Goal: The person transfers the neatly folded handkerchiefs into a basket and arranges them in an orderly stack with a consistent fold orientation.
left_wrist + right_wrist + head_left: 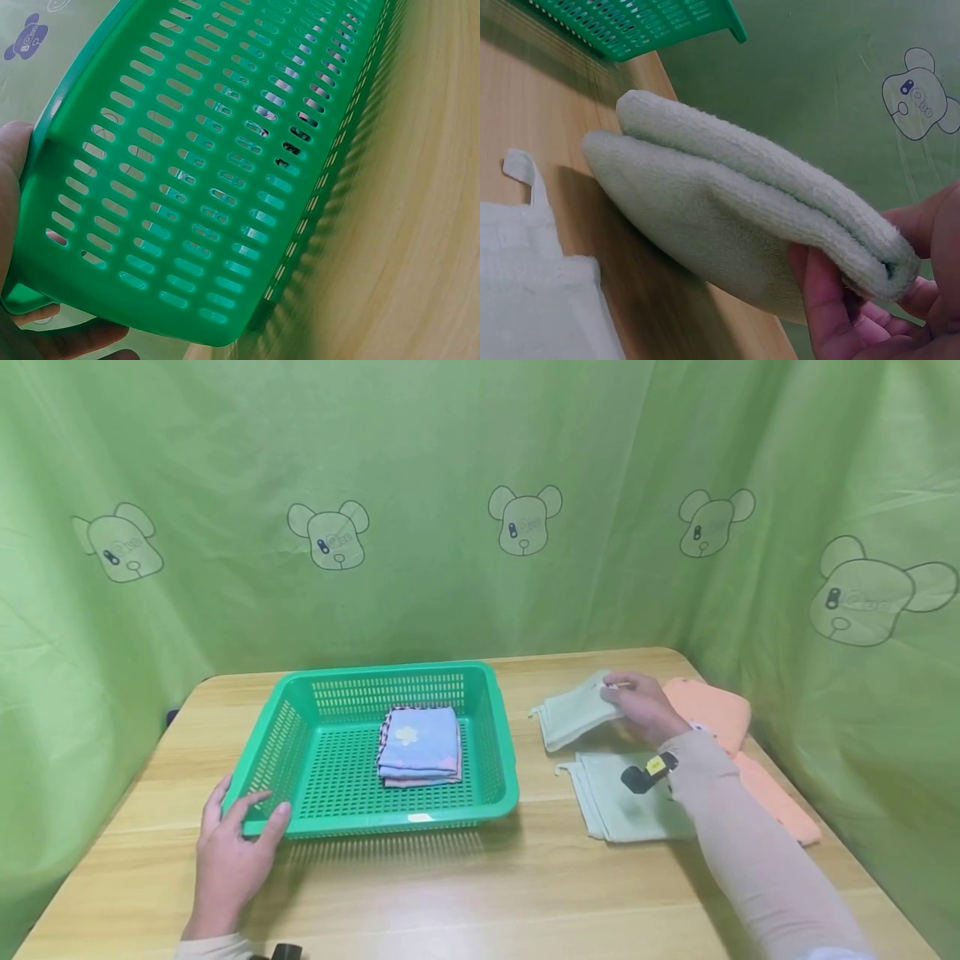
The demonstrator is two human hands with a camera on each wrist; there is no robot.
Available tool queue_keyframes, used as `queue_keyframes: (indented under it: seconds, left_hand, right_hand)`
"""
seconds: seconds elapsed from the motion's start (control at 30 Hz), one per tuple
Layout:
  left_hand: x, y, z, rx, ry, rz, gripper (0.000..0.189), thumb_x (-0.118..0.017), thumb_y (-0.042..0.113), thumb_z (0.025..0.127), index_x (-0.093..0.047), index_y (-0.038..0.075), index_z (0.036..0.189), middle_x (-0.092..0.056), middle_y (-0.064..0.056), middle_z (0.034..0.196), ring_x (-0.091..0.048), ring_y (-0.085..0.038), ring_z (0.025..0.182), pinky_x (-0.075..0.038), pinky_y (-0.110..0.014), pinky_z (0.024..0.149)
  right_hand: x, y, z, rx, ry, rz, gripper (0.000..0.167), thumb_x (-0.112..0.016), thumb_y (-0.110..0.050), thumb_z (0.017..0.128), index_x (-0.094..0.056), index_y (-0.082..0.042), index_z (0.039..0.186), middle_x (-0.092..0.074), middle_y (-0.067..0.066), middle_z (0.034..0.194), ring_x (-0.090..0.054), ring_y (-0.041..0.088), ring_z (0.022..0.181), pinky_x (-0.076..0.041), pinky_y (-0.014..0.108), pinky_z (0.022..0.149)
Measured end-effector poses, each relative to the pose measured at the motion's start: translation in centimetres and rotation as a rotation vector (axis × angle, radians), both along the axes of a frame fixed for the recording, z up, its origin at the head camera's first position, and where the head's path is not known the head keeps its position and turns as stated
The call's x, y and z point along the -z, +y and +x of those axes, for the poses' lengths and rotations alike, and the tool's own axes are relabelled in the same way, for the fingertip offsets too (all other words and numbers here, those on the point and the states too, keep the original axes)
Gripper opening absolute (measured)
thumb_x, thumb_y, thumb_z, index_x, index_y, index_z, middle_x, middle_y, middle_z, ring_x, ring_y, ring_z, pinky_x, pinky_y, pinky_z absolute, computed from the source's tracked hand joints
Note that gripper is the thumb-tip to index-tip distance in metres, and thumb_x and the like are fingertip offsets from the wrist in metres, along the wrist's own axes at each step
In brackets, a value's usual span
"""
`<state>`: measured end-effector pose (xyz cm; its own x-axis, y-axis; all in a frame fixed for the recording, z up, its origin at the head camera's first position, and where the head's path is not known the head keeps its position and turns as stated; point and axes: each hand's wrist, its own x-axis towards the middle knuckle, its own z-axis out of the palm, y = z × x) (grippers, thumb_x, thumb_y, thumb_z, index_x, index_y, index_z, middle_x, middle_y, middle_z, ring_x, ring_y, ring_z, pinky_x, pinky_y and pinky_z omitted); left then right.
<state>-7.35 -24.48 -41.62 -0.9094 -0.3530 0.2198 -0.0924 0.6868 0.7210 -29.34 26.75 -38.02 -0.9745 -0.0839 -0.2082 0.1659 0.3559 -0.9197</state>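
Note:
In the head view my left hand (234,864) grips the near left corner of a green plastic basket (508,760). The left wrist view shows its fingers (82,339) curled around the rim, beside the slotted basket wall (187,180). A folded blue towel (420,747) with a flower print lies inside the basket on other folded cloth. My right hand (647,703) pinches one end of a folded pale green towel (573,714), whose thick folds (727,165) are raised at a tilt above the table. Nearer me lies a second pale green towel (630,810) with a hanging loop, partly under my right forearm.
Two folded orange towels, one farther back (708,706) and one nearer (780,806), lie along the right table edge, partly behind my right arm. Green curtain (435,593) with bear-head drawings surrounds the wooden table (420,902) at the back and sides.

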Motion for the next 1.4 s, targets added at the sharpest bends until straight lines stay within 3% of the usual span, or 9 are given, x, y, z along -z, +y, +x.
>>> queue_keyframes:
  seconds: [0.37,0.67,1.4]
  left_hand:
    - [0.0,0.0,-0.1,-0.002,-0.026,-0.002,0.050,-0.062,0.041,0.093,-0.060,0.002,0.123,-0.012,-0.018,0.159,-0.023,-0.060,0.132,-0.023,-0.082,0.093]
    - [0.0,0.0,-0.1,-0.002,-0.025,-0.003,0.049,-0.062,0.041,0.093,-0.060,0.002,0.123,-0.012,-0.018,0.159,-0.023,-0.060,0.132,-0.023,-0.082,0.093]
    - [0.1,0.0,0.0,0.001,0.023,-0.004,0.048,-0.063,0.039,0.092,-0.061,0.001,0.121,-0.017,-0.021,0.157,-0.025,-0.059,0.132,-0.024,-0.082,0.093]
  right_hand:
    - [-1.0,-0.3,0.0,-0.028,0.044,0.046,0.056,-0.052,-0.020,0.100,-0.031,0.000,0.148,-0.044,0.024,0.139,-0.055,0.031,0.112,-0.049,0.039,0.097]
    - [-1.5,-0.7,0.1,-0.016,0.040,-0.058,0.055,-0.051,-0.015,0.100,-0.029,0.002,0.148,-0.041,0.025,0.140,-0.056,0.025,0.108,-0.052,0.027,0.091]
    - [-2.9,-2.1,1.0,-0.034,0.104,-0.111,0.053,-0.050,-0.012,0.100,-0.029,0.005,0.146,-0.043,0.027,0.137,-0.061,0.015,0.097,-0.053,0.027,0.090]
